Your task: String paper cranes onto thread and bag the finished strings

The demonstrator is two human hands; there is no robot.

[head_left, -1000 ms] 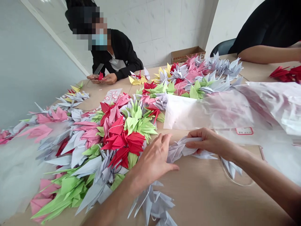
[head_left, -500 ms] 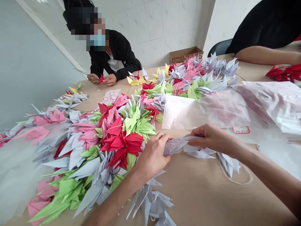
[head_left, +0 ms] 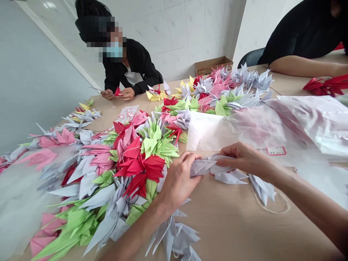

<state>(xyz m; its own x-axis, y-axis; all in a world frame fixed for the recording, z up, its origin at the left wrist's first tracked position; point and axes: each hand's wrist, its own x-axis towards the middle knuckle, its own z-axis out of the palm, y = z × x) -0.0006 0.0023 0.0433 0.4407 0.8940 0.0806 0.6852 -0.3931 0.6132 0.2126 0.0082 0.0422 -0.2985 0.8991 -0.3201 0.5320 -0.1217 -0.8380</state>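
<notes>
My left hand [head_left: 179, 179] and my right hand [head_left: 243, 157] both grip a string of pale grey origami cranes [head_left: 205, 166], holding a bunched section between them. The string continues past my right hand and hangs down toward the table near a loop of thin white cord [head_left: 272, 207]. More grey cranes [head_left: 174, 233] lie below my left wrist. Just left of my left hand is a large heap of strung paper cranes [head_left: 138, 159] in red, green, pink and grey. The string's thread is mostly hidden among the folded paper.
A translucent white plastic bag [head_left: 244, 127] with a red-bordered label [head_left: 276, 150] lies to the right on the wooden table [head_left: 231, 224]. Across it, a co-worker's hands [head_left: 116, 94] hold a small red crane and a thin tool. Another person's forearm [head_left: 299, 69] rests at upper right.
My left hand has moved off the heap and closed on the grey cranes, bringing both hands closer together. The co-worker's thin tool has swung from upright to pointing left.
</notes>
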